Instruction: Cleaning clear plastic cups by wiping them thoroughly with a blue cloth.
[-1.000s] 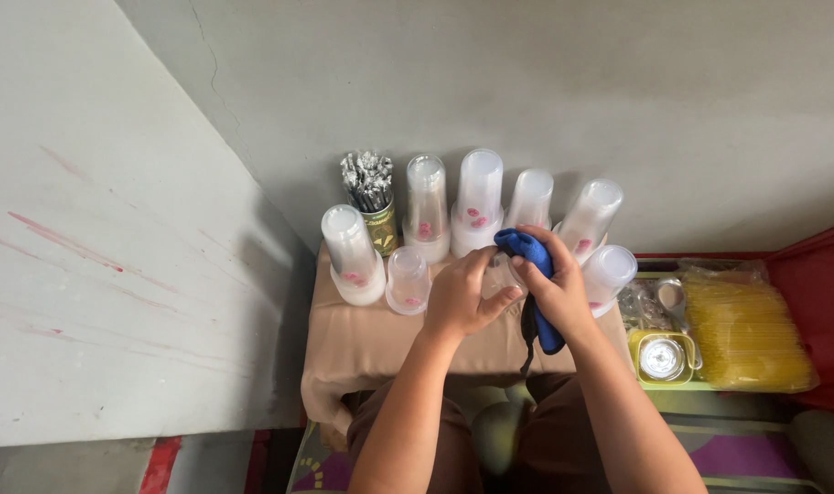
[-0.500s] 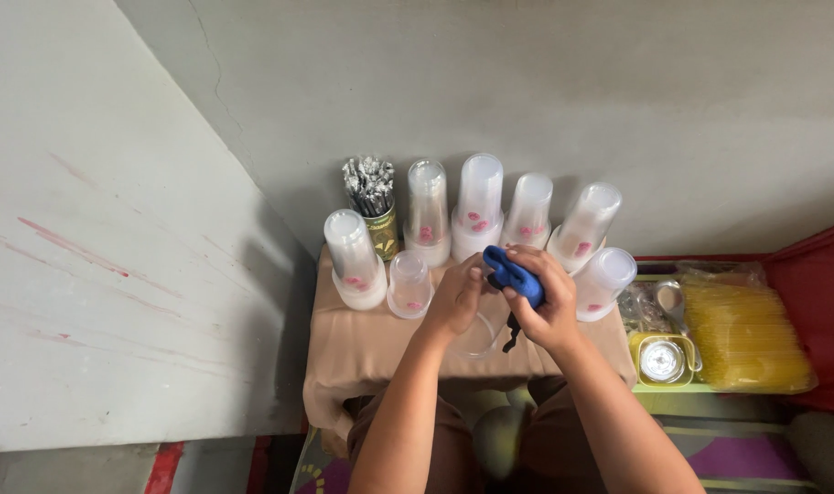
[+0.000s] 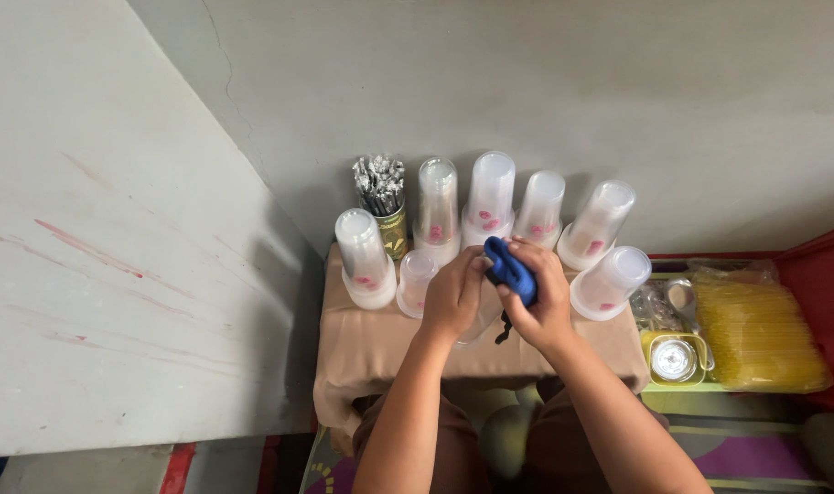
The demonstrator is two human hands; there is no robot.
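1. Right hand (image 3: 540, 306) closed around a blue cloth (image 3: 511, 268), wad pressed down at the mouth of a clear plastic cup (image 3: 483, 320).
2. Left hand (image 3: 453, 297) wrapped round that cup from its other side, grip closed on the wall, cup mostly hidden between both palms.
3. Just beyond the knuckles: stacks of upturned clear cups (image 3: 490, 206) in a row against the wall; more to the left (image 3: 364, 261) and to the right (image 3: 611, 279) of the grip.
4. Beyond the left hand: tin of wrapped straws (image 3: 382, 197).
5. Under the wrists: bench (image 3: 371, 343) draped in tan cloth.
6. Well right of the right hand: yellow bag (image 3: 755, 329) and a small round tin (image 3: 673, 359).
7. Best handled, by judgement: light squeeze only, thin wall likely to buckle; cloth turned inside rather than pushed; elbows kept in, neighbouring stacks close enough to topple.
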